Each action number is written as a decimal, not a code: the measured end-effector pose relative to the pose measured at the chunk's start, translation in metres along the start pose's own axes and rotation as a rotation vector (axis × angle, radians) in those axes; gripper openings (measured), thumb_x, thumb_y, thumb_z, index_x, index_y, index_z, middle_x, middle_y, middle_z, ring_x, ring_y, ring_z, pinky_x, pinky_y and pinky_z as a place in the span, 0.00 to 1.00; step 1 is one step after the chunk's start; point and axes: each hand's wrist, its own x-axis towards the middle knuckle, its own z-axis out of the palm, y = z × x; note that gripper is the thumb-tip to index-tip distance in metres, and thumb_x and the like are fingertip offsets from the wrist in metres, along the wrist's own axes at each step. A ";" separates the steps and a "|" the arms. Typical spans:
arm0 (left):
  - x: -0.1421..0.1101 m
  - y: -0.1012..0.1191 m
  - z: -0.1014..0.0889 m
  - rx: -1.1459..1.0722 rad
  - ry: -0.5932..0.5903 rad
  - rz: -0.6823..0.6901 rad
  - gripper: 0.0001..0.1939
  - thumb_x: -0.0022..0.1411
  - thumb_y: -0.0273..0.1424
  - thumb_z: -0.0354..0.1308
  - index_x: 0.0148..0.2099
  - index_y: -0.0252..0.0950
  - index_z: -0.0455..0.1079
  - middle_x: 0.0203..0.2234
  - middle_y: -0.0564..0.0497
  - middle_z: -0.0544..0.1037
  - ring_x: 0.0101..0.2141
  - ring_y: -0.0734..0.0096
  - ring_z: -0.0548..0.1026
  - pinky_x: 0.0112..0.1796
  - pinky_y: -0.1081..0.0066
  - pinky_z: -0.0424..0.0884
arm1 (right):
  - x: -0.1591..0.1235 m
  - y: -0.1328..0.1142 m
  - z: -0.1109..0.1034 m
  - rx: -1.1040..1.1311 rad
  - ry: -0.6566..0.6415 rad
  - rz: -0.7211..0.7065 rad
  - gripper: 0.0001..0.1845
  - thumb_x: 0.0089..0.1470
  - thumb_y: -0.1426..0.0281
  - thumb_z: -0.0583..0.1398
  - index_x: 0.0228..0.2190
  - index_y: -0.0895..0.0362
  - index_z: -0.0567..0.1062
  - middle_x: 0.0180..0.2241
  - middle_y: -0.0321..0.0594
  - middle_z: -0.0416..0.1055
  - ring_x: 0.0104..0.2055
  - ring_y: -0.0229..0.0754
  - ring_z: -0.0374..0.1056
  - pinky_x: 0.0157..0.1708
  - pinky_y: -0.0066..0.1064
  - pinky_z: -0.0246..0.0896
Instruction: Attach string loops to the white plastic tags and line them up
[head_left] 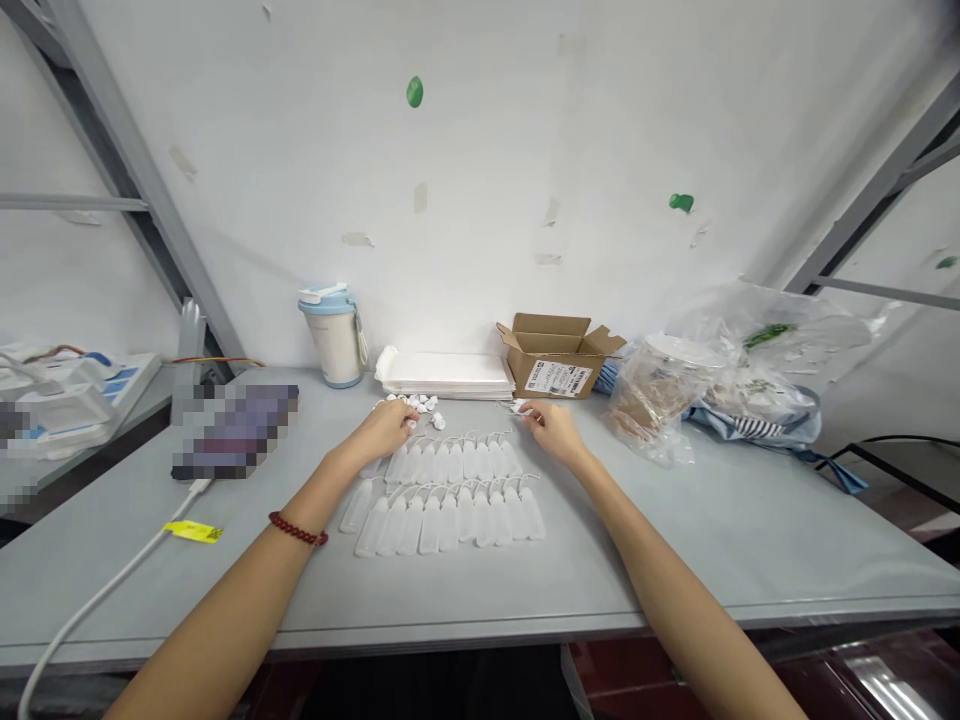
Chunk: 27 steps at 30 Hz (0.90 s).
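Observation:
My left hand (386, 428) is closed with bent fingers beside a small heap of white pieces (421, 404). What its fingertips hold, if anything, is too small to make out. Farther right, in front of the cardboard box, my right hand (553, 430) pinches a small white piece (517, 406) with thin strands at its side. Between my forearms lie two rows of flat, translucent white pouch-like pieces, a back row (455, 462) and a front row (450, 522), each piece having a thin white tail at its top.
A stack of white flat sheets (450, 372) and a cardboard box (553, 372) with raised flaps stand against the wall. Left are a tumbler (335, 340), a blurred phone-like device (238, 430) and its white cable (112, 580). Plastic bags (660, 400) and blue cloth (772, 425) lie right.

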 end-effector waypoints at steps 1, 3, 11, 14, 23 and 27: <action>0.000 0.000 0.000 0.000 -0.003 0.000 0.14 0.47 0.27 0.51 0.33 0.37 0.77 0.23 0.48 0.77 0.28 0.61 0.74 0.34 0.68 0.68 | 0.000 0.000 0.000 -0.033 -0.015 -0.015 0.14 0.56 0.74 0.53 0.41 0.57 0.76 0.35 0.41 0.76 0.35 0.40 0.69 0.36 0.26 0.56; 0.000 0.000 0.000 0.007 0.001 -0.002 0.14 0.46 0.27 0.51 0.33 0.37 0.77 0.24 0.48 0.77 0.29 0.61 0.74 0.34 0.67 0.68 | -0.001 0.000 0.000 -0.113 -0.039 -0.007 0.14 0.57 0.74 0.53 0.40 0.57 0.77 0.39 0.44 0.75 0.38 0.41 0.69 0.38 0.27 0.56; -0.001 -0.001 -0.001 0.029 0.006 0.030 0.11 0.49 0.30 0.51 0.29 0.38 0.75 0.24 0.47 0.77 0.29 0.60 0.75 0.34 0.67 0.67 | 0.001 0.009 -0.002 -0.170 -0.023 0.097 0.18 0.58 0.72 0.53 0.48 0.58 0.74 0.44 0.46 0.74 0.43 0.44 0.70 0.39 0.28 0.56; -0.002 0.004 -0.002 0.026 0.049 0.021 0.14 0.53 0.34 0.49 0.32 0.36 0.75 0.28 0.45 0.79 0.32 0.59 0.74 0.35 0.67 0.66 | 0.001 0.009 -0.002 -0.158 -0.040 0.085 0.18 0.58 0.73 0.54 0.49 0.59 0.73 0.43 0.46 0.75 0.43 0.43 0.70 0.39 0.28 0.56; -0.005 0.020 -0.005 -0.069 0.049 0.008 0.15 0.56 0.37 0.49 0.36 0.34 0.73 0.34 0.46 0.79 0.34 0.62 0.74 0.37 0.67 0.67 | -0.007 -0.008 -0.011 -0.102 -0.075 0.108 0.14 0.58 0.66 0.56 0.40 0.61 0.76 0.39 0.47 0.76 0.40 0.43 0.70 0.34 0.27 0.54; -0.006 0.024 -0.005 -0.070 0.043 0.018 0.15 0.56 0.37 0.50 0.36 0.35 0.74 0.34 0.47 0.79 0.34 0.62 0.74 0.36 0.67 0.67 | -0.006 -0.007 -0.011 -0.059 -0.102 0.087 0.16 0.57 0.66 0.56 0.44 0.62 0.74 0.37 0.46 0.76 0.39 0.43 0.70 0.35 0.27 0.55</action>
